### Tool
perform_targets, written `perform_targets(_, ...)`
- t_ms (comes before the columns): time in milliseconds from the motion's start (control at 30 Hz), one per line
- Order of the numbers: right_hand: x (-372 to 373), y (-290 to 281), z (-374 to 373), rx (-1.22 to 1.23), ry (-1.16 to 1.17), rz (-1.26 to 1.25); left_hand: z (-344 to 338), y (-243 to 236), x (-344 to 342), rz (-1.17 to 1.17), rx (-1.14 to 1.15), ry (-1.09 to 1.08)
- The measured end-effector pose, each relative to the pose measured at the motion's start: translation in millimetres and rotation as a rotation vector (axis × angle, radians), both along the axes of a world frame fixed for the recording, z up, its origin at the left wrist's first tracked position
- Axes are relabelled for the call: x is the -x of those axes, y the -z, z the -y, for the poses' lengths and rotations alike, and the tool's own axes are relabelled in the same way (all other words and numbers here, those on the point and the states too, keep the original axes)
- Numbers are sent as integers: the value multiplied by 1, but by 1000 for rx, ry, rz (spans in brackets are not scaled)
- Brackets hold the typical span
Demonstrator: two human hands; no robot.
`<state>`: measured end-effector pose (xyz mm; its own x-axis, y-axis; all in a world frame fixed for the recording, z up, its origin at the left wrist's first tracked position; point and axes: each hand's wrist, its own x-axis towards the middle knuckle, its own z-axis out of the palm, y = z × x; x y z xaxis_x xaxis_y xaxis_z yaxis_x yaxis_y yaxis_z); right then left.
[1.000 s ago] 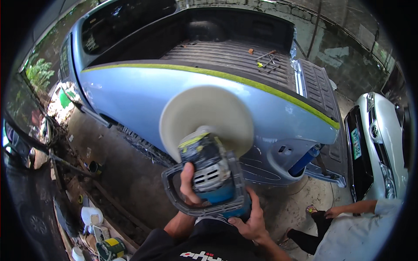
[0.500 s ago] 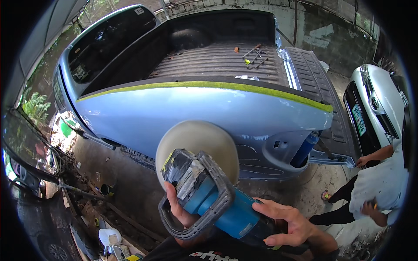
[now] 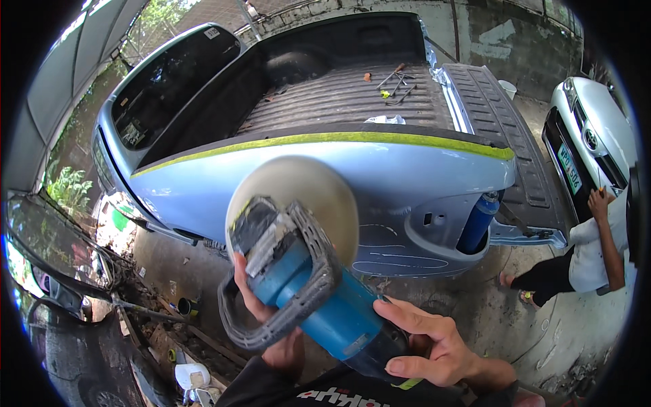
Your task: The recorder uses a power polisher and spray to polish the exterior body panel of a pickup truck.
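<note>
A blue-and-black power polisher (image 3: 329, 308) with a round pale buffing pad (image 3: 298, 197) is in both my hands. My left hand (image 3: 252, 292) grips it close to its head, inside the black loop handle (image 3: 324, 254); part of that hand is hidden behind the tool. Around the dark rear end of the polisher, my right hand (image 3: 441, 346) has its thumb and fingers wrapped. The pad overlaps the light-blue side panel (image 3: 386, 169) of a pickup; whether it touches the paint, I cannot tell. Yellow-green tape (image 3: 325, 138) runs along the panel's top edge.
Hand tools (image 3: 400, 83) lie in the ribbed truck bed (image 3: 325, 102). A blue cylinder (image 3: 478, 220) stands in the rear corner opening, beside the lowered tailgate (image 3: 505, 142). At right, another person (image 3: 597, 251) stands near a silver car (image 3: 597, 136). Scrap wood (image 3: 203, 339) lies lower left.
The polisher, with both my hands on it, sits higher and further left in the picture, over the panel. The other person's hand has risen toward the silver car's front.
</note>
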<state>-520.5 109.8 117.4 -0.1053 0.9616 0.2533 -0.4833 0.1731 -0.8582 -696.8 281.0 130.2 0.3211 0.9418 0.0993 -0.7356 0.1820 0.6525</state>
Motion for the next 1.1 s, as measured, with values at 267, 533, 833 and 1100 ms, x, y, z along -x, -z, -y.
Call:
perform_targets(267,-4,9,11,-200,204,222,-8,24,0,-70,3,50)
perform_targets(533,-23,10,54,-103,282,192,18,20,-31,-75,122,158)
perform_targets(833,-44,31,102,-37,354,177,56,18,-73,-100,52,300)
perform_targets(1100,-41,81,178,-70,778,-62,104,58,-135,-252,-8,365)
